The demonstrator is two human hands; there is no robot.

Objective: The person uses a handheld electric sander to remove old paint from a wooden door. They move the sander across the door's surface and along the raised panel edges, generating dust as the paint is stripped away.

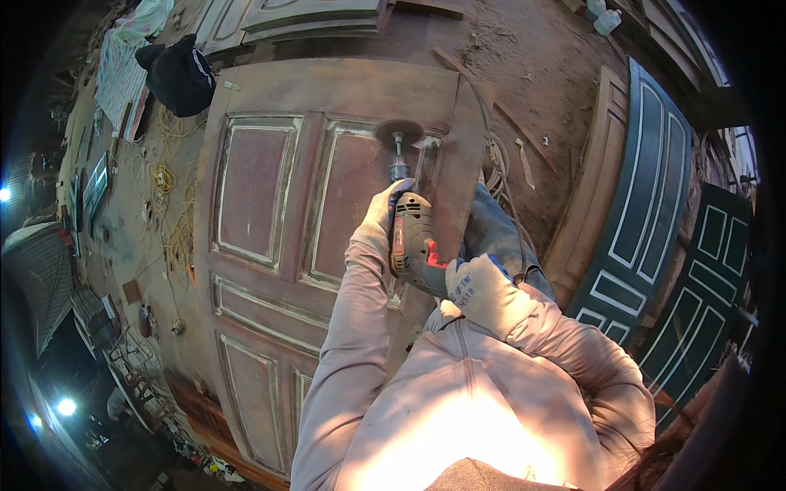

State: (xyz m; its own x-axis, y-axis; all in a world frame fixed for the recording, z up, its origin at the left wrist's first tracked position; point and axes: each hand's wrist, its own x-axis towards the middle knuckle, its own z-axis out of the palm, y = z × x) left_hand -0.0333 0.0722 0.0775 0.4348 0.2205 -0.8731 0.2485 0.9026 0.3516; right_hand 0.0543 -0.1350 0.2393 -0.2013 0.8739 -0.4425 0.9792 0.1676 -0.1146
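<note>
A power drill (413, 237) with a grey body and a red trigger is held in both hands. My gloved right hand (483, 293) wraps round its handle. Near the chuck, my gloved left hand (381, 209) grips the front of the body. A round sanding disc (399, 131) on the drill's shaft looks smeared, as if spinning. It is over the upper right panel of a brown wooden door (327, 90), by that panel's top edge; whether it touches the wood I cannot tell. Pale, worn strips line the panel mouldings.
Dark green panelled doors (647, 188) with white lines lean at the right, beside a bare wooden one (585, 164). A black cap (180, 75) appears beyond the door's far left corner. Yellow cord (164, 180) lies on the dirt floor; a cable (483, 106) runs past the door's right side.
</note>
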